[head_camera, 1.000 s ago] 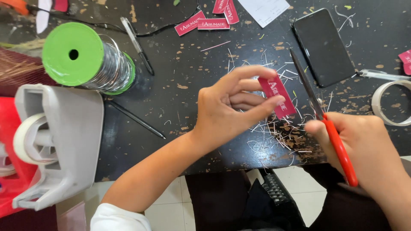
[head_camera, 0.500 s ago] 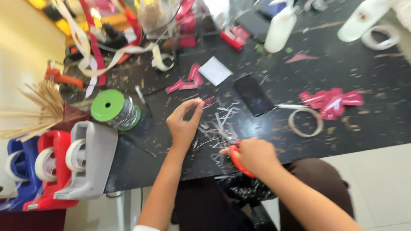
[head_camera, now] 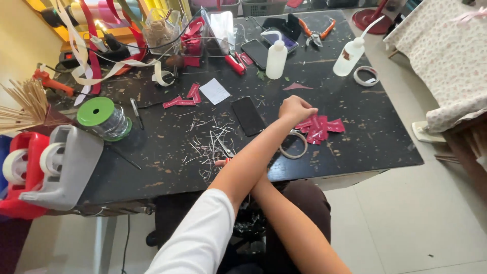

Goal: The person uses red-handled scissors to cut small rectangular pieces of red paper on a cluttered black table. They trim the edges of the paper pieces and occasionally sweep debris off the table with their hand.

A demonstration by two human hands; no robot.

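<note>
Nearest, the person's two forearms cross over the near edge of the black table (head_camera: 365, 147). The left arm, in a white sleeve, lies on top and hides almost all of the right hand (head_camera: 221, 163); only a bit of it shows at the table edge beside a red handle, and I cannot tell whether it is spread or closed. The blades of the scissors (head_camera: 223, 147) stick out just beyond it, among a scatter of pale trimmings (head_camera: 205, 144).

To the left at the near edge stand a grey tape dispenser (head_camera: 68, 167) and a red one (head_camera: 23, 175) behind it. Just right of the crossed arms a tape ring (head_camera: 294, 151) lies flat, partly under the left forearm.

Farther, the left hand (head_camera: 296, 109) reaches to the right with fingers curled down, pressed onto a pile of red tags (head_camera: 319, 128); whether it pinches one cannot be told. A dark phone (head_camera: 248, 115) lies just left of that arm. A green-capped spool (head_camera: 101, 117) sits to the left, with more red tags (head_camera: 183, 97) and a white paper square (head_camera: 215, 91) beyond.

At the far side stand two white squeeze bottles (head_camera: 276, 58), orange pliers (head_camera: 314, 30) and tangled ribbons (head_camera: 91, 56).
</note>
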